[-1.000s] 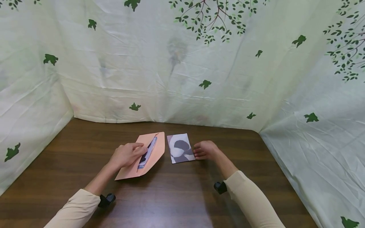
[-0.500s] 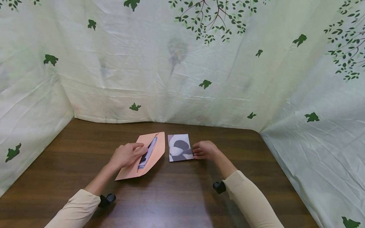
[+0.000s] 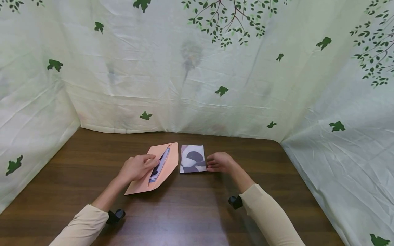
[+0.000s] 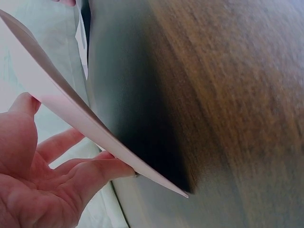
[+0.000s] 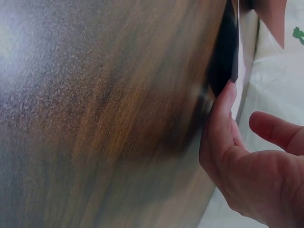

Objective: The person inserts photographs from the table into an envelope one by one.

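Note:
In the head view, my left hand (image 3: 139, 167) holds a peach-coloured envelope (image 3: 169, 171), tilted with its right side off the table. Its opening gapes, and a card (image 3: 160, 165) in grey-lilac and black shows inside. The left wrist view shows the thumb and fingers at the face of the envelope (image 4: 71, 107). Right of the envelope lies a separate card (image 3: 193, 159) printed in grey and white. Fingers of my right hand (image 3: 221, 162) touch its right edge. From the right wrist, fingertips meet the card's edge (image 5: 236, 52), while the thumb stands apart.
Both hands work over the far half of a dark brown wooden table (image 3: 181, 212). A pale curtain (image 3: 138, 78) with green leaf prints closes off the back and sides. A black wrist device (image 3: 115, 216) sits on each forearm.
The grey and white card has slid slightly left towards the envelope and turned straighter, with my right hand following at its edge. My left hand and the envelope have stayed put.

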A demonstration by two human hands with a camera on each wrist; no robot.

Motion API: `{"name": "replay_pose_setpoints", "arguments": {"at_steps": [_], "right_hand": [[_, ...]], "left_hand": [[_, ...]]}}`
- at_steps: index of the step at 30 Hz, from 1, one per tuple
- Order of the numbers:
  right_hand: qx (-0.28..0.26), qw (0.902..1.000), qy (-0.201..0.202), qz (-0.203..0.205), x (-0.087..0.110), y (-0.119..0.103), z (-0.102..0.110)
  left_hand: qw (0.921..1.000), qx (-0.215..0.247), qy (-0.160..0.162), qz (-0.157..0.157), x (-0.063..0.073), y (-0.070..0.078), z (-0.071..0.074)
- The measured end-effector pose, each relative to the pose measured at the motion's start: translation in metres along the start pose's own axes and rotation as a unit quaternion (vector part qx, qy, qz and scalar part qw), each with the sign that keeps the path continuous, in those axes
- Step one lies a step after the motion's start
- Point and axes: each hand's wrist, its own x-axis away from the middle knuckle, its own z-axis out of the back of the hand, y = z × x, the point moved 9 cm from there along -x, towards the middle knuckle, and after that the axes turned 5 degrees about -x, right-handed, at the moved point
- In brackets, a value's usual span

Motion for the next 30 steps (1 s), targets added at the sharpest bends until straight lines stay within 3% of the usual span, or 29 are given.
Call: {"name": "replay_pose_setpoints", "arguments": {"at_steps": [30], "right_hand": [[-0.042, 0.9984, -0.035, -0.018, -0.002, 0.004, -0.018]], "left_hand": [[1.0, -0.005, -0.003, 0.004, 0.0, -0.001, -0.003]]}}
